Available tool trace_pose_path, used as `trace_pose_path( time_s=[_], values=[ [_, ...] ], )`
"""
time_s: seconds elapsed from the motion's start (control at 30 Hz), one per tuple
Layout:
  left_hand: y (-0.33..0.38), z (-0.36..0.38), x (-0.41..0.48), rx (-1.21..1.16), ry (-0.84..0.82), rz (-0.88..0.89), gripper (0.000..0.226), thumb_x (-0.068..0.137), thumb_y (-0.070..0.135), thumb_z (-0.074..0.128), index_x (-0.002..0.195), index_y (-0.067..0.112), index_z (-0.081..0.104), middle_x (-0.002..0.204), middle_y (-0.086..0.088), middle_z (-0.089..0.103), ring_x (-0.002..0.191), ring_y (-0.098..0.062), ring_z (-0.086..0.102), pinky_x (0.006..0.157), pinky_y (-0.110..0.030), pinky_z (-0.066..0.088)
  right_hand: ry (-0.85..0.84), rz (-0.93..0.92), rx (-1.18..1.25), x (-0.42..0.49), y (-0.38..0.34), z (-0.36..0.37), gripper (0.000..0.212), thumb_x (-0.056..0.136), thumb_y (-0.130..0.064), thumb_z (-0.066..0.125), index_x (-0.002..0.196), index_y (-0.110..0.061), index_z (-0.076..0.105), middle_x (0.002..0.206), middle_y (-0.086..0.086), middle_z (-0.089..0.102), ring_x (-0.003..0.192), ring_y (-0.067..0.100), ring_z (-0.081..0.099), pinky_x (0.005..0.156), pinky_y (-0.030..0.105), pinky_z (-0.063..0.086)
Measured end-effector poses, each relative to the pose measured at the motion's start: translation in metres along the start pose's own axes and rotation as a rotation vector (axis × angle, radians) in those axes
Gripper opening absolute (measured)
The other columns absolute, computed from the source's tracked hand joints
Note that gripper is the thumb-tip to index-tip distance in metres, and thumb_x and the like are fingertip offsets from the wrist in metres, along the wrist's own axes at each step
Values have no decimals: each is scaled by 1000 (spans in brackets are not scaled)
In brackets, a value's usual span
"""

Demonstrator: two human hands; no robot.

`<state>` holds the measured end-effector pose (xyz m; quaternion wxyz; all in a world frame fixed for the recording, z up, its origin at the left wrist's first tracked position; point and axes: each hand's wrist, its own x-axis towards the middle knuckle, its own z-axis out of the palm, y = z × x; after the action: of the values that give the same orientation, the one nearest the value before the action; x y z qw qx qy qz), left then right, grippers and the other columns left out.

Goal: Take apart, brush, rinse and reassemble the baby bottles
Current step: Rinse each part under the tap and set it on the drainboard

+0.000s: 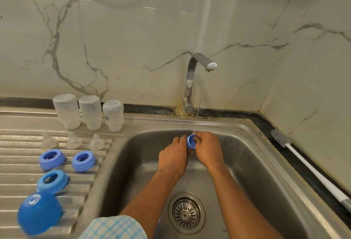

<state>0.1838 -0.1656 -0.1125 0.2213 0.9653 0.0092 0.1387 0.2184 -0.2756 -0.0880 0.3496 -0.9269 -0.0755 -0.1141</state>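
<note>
1. Left hand (173,153) and right hand (208,149) both grasp blue bottle part (190,143) under tap stream (198,105), 12 o'clock, for rinsing
2. Bottles (90,112) inverted on ribbed surface (13,155), 10 o'clock, so they drain

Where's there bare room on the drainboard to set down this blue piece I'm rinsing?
For the blue piece: bare ribs lie between the lower blue ring and the sink edge, and on the drainboard left of the nipples. Crowded: the back rows of bottles and nipples, and around the blue cap.
</note>
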Motion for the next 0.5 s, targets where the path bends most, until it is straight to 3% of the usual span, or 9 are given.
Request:
trace_pose_path(
  time_s=[0.1, 0.17, 0.3, 0.43, 0.5],
  values=[
    [-7, 2, -3, 46, -12, 6, 45, 102, 20, 50, 145, 25, 37, 133, 0, 51, 107, -21, 62, 85, -36, 53, -139, 0, 8, 0, 1, 2, 19, 93, -10, 59, 107, -13, 71, 95, 2, 68, 74, 8, 57, 57, 11, 38],
    [-9, 3, -4, 73, -20, 36, 51, 102, 20, 50, 149, 26, 32, 137, 0, 49, 110, -21, 61, 86, -37, 54, -143, -3, 10, -1, 2, 2, 20, 87, -8, 65, 105, -14, 70, 97, 3, 70, 76, 11, 59, 56, 12, 39],
    [-9, 5, -3, 102, -7, 78, 55, 103, 22, 50, 152, 25, 27, 145, 2, 46, 117, -21, 59, 87, -36, 52, -44, -5, -64, 0, 2, 1, 19, 93, -13, 58, 103, -13, 74, 97, 7, 73, 80, 15, 63, 65, 18, 45],
    [-19, 6, -5, 89, -4, 38, 60, 101, 17, 52, 154, 23, 24, 151, 3, 42, 121, -19, 57, 92, -33, 50, -275, 10, 42, 1, 3, 4, 33, 94, -5, 55, 123, -14, 66, 116, 9, 67, 100, 22, 63, 87, 34, 56],
    [-23, 7, -7, 86, -24, 28, 60, 101, 17, 53, 154, 23, 25, 150, 3, 44, 121, -19, 58, 94, -33, 51, -358, 40, 72, 0, 3, 5, 37, 90, 0, 58, 124, -12, 65, 116, 10, 66, 98, 25, 64, 85, 40, 59]
  ],
)
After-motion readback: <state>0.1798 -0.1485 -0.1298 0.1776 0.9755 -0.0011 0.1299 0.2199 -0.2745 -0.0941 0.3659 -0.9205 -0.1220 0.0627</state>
